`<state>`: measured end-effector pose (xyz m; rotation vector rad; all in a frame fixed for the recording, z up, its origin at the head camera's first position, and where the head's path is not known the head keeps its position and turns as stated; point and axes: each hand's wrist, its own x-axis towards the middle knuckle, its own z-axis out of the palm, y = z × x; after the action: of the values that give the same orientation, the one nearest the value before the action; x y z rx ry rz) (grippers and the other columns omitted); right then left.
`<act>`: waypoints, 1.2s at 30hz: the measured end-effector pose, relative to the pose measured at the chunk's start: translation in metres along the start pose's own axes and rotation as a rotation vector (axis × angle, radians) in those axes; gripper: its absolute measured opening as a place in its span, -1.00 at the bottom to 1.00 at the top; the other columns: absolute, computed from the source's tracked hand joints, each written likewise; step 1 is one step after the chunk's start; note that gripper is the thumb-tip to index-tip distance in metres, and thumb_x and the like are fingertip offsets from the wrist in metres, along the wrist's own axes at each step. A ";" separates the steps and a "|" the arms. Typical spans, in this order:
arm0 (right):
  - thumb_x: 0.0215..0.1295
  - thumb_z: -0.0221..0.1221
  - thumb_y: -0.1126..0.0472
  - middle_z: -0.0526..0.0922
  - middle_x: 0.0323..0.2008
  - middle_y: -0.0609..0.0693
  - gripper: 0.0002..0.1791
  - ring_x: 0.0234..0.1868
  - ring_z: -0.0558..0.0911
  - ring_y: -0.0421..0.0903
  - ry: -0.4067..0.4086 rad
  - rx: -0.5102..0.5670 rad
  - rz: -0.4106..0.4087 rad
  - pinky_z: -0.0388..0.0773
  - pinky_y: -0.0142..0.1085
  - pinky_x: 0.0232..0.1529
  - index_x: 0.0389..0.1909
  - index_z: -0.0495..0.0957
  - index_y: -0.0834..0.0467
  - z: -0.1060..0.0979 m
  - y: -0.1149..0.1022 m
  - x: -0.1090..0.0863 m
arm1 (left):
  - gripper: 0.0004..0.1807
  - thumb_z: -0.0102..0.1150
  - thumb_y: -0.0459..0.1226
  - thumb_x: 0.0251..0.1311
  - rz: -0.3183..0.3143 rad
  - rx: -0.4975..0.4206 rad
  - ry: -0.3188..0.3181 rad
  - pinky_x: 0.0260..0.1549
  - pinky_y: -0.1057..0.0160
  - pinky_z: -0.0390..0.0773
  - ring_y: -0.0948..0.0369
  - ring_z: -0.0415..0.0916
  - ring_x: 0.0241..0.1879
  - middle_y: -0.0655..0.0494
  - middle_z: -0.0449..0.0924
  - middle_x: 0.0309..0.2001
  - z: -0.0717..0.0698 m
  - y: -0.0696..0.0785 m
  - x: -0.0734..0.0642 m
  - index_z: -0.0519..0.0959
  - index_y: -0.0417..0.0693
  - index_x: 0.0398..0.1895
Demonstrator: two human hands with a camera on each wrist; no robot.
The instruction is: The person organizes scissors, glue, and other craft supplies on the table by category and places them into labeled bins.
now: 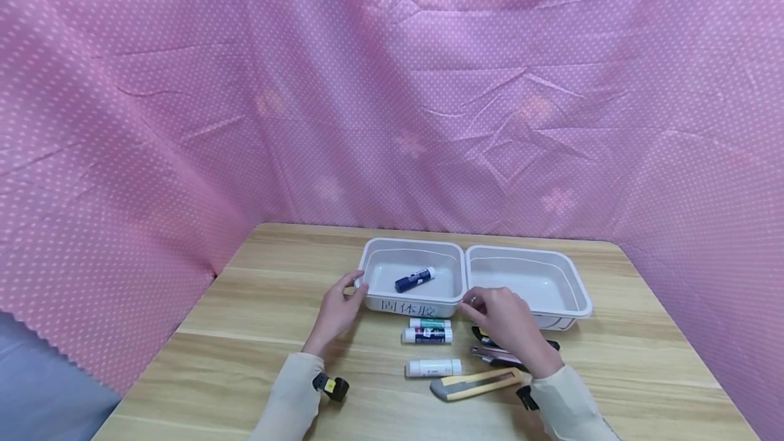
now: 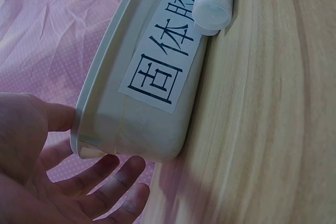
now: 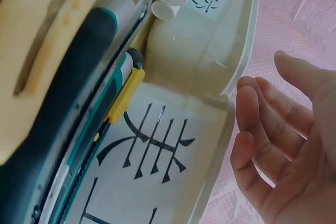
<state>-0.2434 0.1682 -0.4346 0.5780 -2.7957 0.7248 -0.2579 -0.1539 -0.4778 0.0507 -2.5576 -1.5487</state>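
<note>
My left hand (image 1: 338, 308) is at the left front corner of the left white bin (image 1: 409, 242). In the left wrist view its thumb touches the bin's rim, with the other fingers loosely spread beside the corner. My right hand (image 1: 505, 318) hovers where the two bins meet. The right wrist view shows its fingers loosely bent beside the rims, holding nothing. A dark blue glue stick (image 1: 414, 280) lies in the left bin. The right white bin (image 1: 527, 250) stands beside it, its front partly hidden by my right hand.
In front of the left bin lie a green glue stick (image 1: 430, 323), a navy one (image 1: 427, 336) and a white one (image 1: 433, 368). A yellow utility knife (image 1: 478, 384) lies nearer me. More cutters (image 1: 490, 352) sit partly under my right arm. Pink cloth (image 1: 392, 121) hangs behind the table.
</note>
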 end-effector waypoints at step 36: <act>0.28 0.39 0.02 0.66 -0.51 -0.30 -0.88 -0.55 0.47 -0.38 -0.110 -0.071 -0.097 0.43 -0.43 -0.53 -0.24 0.77 -0.04 0.027 -0.003 -0.006 | -0.49 0.13 -0.10 0.48 -0.007 -0.009 0.001 -0.03 0.09 0.68 0.08 0.64 -0.06 -0.19 0.50 0.30 0.002 -0.003 -0.003 0.44 0.02 0.43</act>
<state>-0.2391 0.1540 -0.4582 0.7563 -2.8557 0.5890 -0.2555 -0.1534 -0.4812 0.0596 -2.5520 -1.5626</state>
